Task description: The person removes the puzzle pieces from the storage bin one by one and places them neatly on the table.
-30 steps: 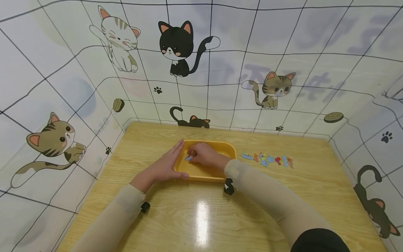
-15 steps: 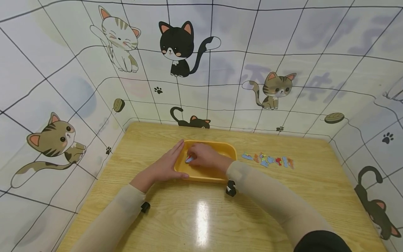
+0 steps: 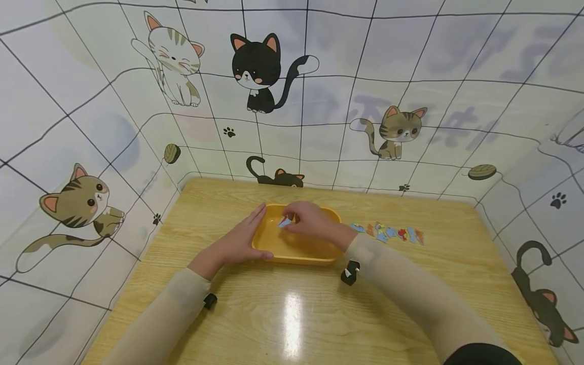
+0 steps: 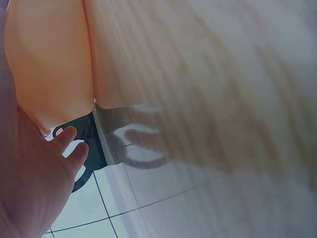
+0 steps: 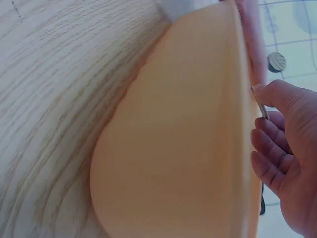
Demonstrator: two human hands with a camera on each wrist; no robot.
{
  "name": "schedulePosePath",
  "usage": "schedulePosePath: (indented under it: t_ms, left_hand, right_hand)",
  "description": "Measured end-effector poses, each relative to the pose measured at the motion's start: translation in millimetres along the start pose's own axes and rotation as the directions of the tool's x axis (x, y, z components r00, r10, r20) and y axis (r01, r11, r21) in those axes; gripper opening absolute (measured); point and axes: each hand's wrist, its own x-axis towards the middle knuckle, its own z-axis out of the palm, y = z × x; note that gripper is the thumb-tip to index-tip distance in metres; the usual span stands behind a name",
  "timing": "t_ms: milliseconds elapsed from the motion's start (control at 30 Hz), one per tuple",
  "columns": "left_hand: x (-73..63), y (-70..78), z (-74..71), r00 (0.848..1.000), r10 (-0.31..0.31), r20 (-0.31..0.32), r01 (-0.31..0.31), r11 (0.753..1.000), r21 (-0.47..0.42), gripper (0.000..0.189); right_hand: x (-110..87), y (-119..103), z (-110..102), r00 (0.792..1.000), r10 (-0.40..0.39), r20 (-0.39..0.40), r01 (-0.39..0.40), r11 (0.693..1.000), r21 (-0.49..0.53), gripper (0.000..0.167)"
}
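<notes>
A yellow plastic tray [image 3: 301,260] sits on the wooden table, its inside partly covered by my right hand [image 3: 311,221]. Between thumb and index finger that hand pinches a small flat puzzle piece [image 3: 285,222], light blue with some red, above the tray floor. Edge-on, the puzzle piece [image 5: 259,103] looks thin in the right wrist view, just past the tray's rim. My left hand [image 3: 241,238] rests against the tray's left end, fairly straight fingers along the far left side and the thumb at the front rim. Two of its fingertips [image 4: 69,133] show beyond the tray in the left wrist view.
Right of the tray, several small puzzle pieces [image 3: 391,232] in blue, orange, red and yellow lie in a loose row on the table [image 3: 255,309]. A white cloth wall [image 3: 319,147] with grid lines and cartoon cats stands behind and at both sides.
My right hand has lifted slightly and moved right with the puzzle piece, away from the tray's left side. My left hand and the tray have stayed in place.
</notes>
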Motion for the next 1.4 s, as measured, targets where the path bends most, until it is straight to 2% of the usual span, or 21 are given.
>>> schedulePosePath:
  t_ms: [300,533,1100,1267,1400]
  left_hand:
    - [-1.0,-0.4,0.1,1.0,-0.014,-0.013,0.014,1.0,-0.008,0.141]
    - [-1.5,0.8,1.3,1.0,-0.012,-0.01,0.012,1.0,-0.014,0.142]
    - [-0.9,2.6,-0.4,1.0,-0.027,-0.001,0.027,1.0,-0.014,0.145]
    - [-0.9,2.8,0.2,1.0,-0.027,-0.004,0.027,1.0,-0.006,0.144]
    - [-0.9,2.5,1.1,1.0,-0.03,0.001,0.03,1.0,-0.005,0.144]
  right_hand:
    - [-28.2,8,-28,0.996,-0.015,-0.083,0.025,0.993,0.118,0.038]
    - [-51.0,10,-44,0.992,-0.008,-0.122,0.027,0.988,0.153,0.034]
    - [-109.1,36,-69,0.974,0.031,-0.224,-0.01,0.995,0.094,0.037]
    - [-126.8,45,-76,0.963,0.033,-0.267,-0.016,0.998,0.065,0.036]
    - [-142.6,54,-79,0.95,0.074,-0.303,-0.055,0.996,0.07,0.035]
